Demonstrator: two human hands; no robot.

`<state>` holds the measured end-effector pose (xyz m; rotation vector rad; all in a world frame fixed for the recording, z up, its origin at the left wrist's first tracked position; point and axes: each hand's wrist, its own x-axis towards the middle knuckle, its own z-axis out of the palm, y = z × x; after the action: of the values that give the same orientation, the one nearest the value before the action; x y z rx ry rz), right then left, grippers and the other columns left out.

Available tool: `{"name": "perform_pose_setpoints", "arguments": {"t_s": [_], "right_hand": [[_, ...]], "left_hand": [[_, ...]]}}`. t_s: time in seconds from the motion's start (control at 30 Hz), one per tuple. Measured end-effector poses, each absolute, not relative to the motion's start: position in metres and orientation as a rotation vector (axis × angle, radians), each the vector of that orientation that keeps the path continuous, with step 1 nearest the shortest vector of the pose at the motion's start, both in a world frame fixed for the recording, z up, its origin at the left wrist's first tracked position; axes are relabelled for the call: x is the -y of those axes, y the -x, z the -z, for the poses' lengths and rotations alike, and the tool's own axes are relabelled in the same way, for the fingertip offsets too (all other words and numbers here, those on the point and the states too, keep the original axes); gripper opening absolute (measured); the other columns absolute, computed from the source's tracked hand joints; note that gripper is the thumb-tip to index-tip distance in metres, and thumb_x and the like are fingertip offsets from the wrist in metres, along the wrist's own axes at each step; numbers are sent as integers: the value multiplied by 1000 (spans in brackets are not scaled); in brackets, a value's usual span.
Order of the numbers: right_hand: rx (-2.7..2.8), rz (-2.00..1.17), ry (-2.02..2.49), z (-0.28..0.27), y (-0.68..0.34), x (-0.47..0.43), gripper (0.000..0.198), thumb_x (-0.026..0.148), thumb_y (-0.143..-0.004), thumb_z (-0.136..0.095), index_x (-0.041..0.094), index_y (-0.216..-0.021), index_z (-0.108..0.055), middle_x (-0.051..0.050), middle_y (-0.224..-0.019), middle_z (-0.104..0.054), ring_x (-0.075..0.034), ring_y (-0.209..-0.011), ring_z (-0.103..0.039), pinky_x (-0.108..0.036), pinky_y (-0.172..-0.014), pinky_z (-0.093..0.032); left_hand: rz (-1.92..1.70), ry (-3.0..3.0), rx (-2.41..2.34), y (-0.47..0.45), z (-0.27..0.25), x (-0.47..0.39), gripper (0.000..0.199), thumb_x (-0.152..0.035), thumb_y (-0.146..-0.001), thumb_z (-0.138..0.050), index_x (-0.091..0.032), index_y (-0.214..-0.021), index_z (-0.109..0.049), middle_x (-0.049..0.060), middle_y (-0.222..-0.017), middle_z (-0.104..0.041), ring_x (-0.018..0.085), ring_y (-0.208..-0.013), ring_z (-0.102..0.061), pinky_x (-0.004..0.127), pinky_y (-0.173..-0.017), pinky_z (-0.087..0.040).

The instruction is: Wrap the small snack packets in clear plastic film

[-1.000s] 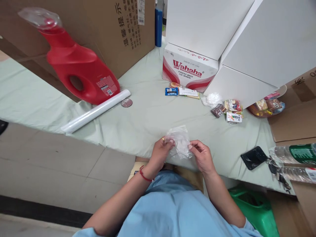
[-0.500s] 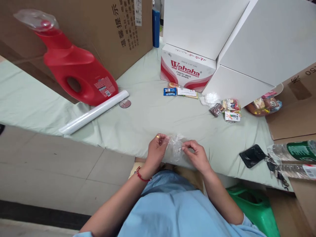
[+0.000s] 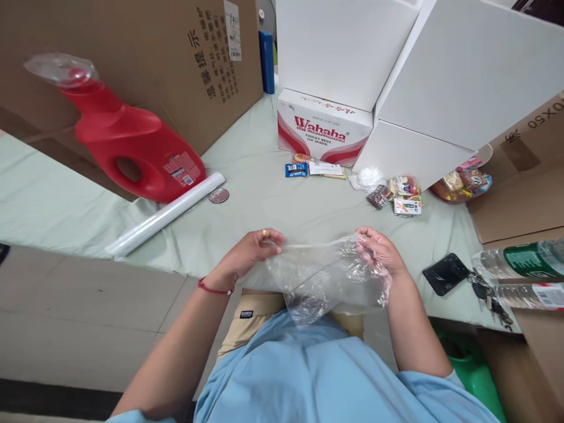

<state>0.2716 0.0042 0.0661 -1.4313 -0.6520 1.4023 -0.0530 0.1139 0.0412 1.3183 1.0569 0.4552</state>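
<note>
A clear, crinkled plastic bag (image 3: pixel 326 276) is stretched between my two hands, over the table's front edge and above my lap. My left hand (image 3: pixel 253 251) pinches its upper left corner between thumb and fingers; a ring and a red wrist cord show on that side. At the upper right corner, my right hand (image 3: pixel 379 249) grips the film, and some of the plastic hangs over its palm and wrist. The bag droops in the middle, and the table shows through it. I see nothing inside it.
A red jug (image 3: pixel 136 150) and a white film roll (image 3: pixel 167 214) lie at left, beside a round disc (image 3: pixel 219 195). Small snack packets (image 3: pixel 408 197) sit before the Wahaba-like white-and-red box (image 3: pixel 324 129). At right are a black wallet (image 3: pixel 446 274), keys (image 3: pixel 487 296) and plastic bottles (image 3: pixel 526 259).
My hands have moved apart, left hand leftward and right hand rightward. The bag, bunched between them before, is now spread wide. The view has shifted slightly.
</note>
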Motion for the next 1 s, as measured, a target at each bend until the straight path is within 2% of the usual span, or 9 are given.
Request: {"name": "perform_pose_setpoints", "arguments": {"t_s": [0.1, 0.23, 0.37, 0.47, 0.57, 0.63, 0.73, 0.87, 1.0], "right_hand": [[671, -1272, 1512, -44, -274, -24, 49, 51, -58, -91, 22, -82, -61, 6, -59, -60, -9, -46, -44, -20, -42, -28], [737, -1155, 1500, -21, -270, -37, 44, 52, -62, -87, 22, -81, -62, 5, -62, -62, -10, -50, -47, -22, -46, -34], [758, -1131, 1493, -11, -274, -38, 42, 53, -66, -85, 22, -84, -64, 5, -62, -62, -10, -51, -47, -23, -47, -34], [747, -1090, 1514, -8, -292, -36, 42, 55, -68, -84, 22, -83, -63, 5, -62, -61, -10, -50, -46, -23, -46, -34], [832, -1084, 1539, -12, -325, -28, 44, 52, -66, -88, 20, -90, -68, 3, -69, -65, -11, -58, -54, -23, -53, -43], [1006, -1169, 1520, -21, -353, -20, 54, 45, -63, -92, 20, -106, -72, -2, -90, -74, -15, -79, -66, -27, -69, -54], [1172, -1189, 1559, -35, -400, -14, 62, 42, -67, -93, 21, -122, -73, -9, -117, -76, -21, -103, -69, -38, -92, -57], [953, -864, 1887, -37, -466, -22, 39, 44, -72, -86, 18, -100, -76, -10, -99, -76, -21, -88, -67, -37, -80, -56], [849, -596, 2182, -18, -503, -33, 17, 33, -78, -77, 17, -81, -71, -7, -76, -71, -19, -76, -61, -35, -75, -51]], "left_hand": [[-778, -1456, -1550, 47, -39, -125, 45, -29, -63, -75, -16, -106, -68, 8, -105, -65, 23, -89, -63, 37, -84, -52], [-1158, -1910, -1687, 25, -51, -106, 30, -24, -83, -62, -18, -111, -68, 16, -131, -61, 31, -127, -57, 51, -110, -45], [-746, -2423, -1083, 9, -55, -86, 29, -13, -84, -55, -27, -99, -76, 9, -125, -74, 31, -143, -51, 62, -126, -23], [-382, -2457, -754, 15, -36, -88, 28, -10, -78, -53, -28, -77, -74, 4, -107, -81, 29, -140, -57, 66, -130, -8], [-325, -2353, -821, 29, -9, -93, 25, -18, -85, -48, -26, -79, -71, 5, -111, -81, 27, -126, -67, 67, -127, -20], [-390, -2347, -872, 37, 7, -91, 22, -24, -90, -48, -24, -85, -69, 7, -121, -79, 28, -126, -68, 65, -124, -27], [-486, -2418, -883, 42, 21, -80, 16, -28, -93, -52, -24, -92, -67, 9, -130, -75, 28, -132, -65, 59, -125, -31], [-593, -2497, -875, 43, 27, -71, 6, -26, -89, -57, -24, -91, -62, 11, -133, -73, 29, -133, -64, 53, -121, -39], [-636, -2513, -840, 45, 28, -73, 8, -21, -83, -55, -24, -89, -59, 11, -133, -73, 29, -134, -63, 54, -120, -42]]}}
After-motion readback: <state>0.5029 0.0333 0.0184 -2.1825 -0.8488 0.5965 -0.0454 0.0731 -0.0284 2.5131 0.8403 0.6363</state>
